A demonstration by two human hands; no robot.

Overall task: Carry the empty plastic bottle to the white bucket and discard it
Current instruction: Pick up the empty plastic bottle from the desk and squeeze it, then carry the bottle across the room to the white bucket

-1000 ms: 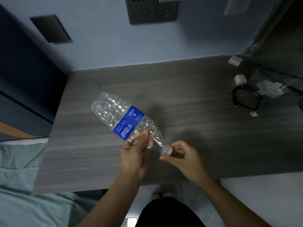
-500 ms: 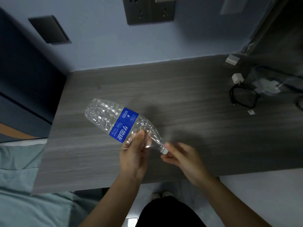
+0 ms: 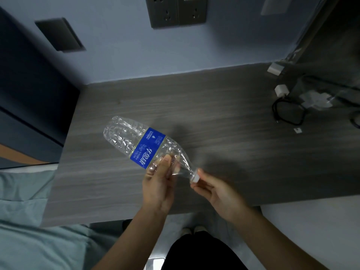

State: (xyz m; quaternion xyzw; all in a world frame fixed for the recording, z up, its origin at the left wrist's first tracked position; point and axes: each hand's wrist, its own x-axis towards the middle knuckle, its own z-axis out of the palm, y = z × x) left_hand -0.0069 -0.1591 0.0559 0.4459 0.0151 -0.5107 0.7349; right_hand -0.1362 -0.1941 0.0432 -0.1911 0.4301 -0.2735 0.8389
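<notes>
An empty clear plastic bottle [image 3: 136, 142] with a blue label is held tilted above the grey wooden desk [image 3: 224, 121], base toward the far left, neck toward me. My left hand [image 3: 158, 184] grips its shoulder just below the label. My right hand [image 3: 216, 190] pinches the white cap [image 3: 194, 177] with thumb and fingers. No white bucket is in view.
At the desk's right end lie a coiled black cable [image 3: 289, 114], white charger plugs [image 3: 281, 90] and clear plastic wrapping [image 3: 316, 98]. Wall sockets [image 3: 176, 11] sit above the desk. A pale green bedcover [image 3: 25, 221] is at the lower left, white floor [image 3: 311, 221] at the lower right.
The bottle has shifted slightly left and flattened its tilt. My right hand's fingers have moved around the cap, staying closed on it. My left hand keeps its grip.
</notes>
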